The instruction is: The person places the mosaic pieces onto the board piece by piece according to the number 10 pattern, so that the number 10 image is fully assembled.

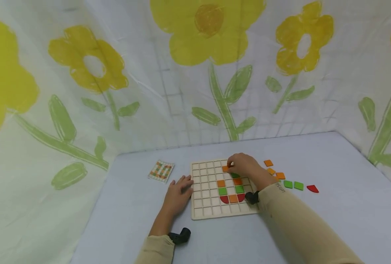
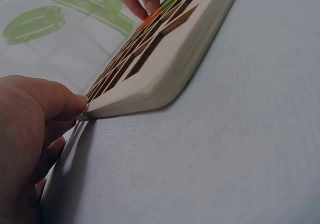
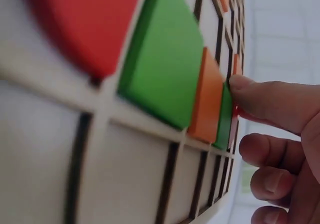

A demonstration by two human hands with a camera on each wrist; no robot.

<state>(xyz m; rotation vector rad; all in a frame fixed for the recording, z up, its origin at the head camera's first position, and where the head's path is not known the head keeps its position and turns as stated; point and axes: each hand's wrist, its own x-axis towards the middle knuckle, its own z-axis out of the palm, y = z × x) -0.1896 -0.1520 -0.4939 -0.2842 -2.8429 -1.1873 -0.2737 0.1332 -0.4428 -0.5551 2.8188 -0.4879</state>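
Observation:
A square wooden grid board [image 1: 200, 216] lies on the table, with orange, green and red flat pieces in its right-hand columns. At its left edge is my left hand [image 1: 177, 198], fingers loosely extended. The left thumb [image 2: 65, 101] touches the rim in the left wrist view. Over the board's far right part, my right hand [image 1: 245, 167] pinches a red piece [image 3: 234, 126] at the far end of a column. A green piece [image 3: 167, 59] and an orange piece [image 3: 207, 99] sit nearer in that column. The right index fingertip is mostly hidden behind the thumb.
Right of the board lie loose orange pieces [image 1: 268, 162], green pieces [image 1: 298, 186] and a red quarter-round piece [image 1: 312, 188]. A small pattern card [image 1: 161, 171] is at the board's left. A flower-printed curtain [image 1: 142, 121] hangs behind the table.

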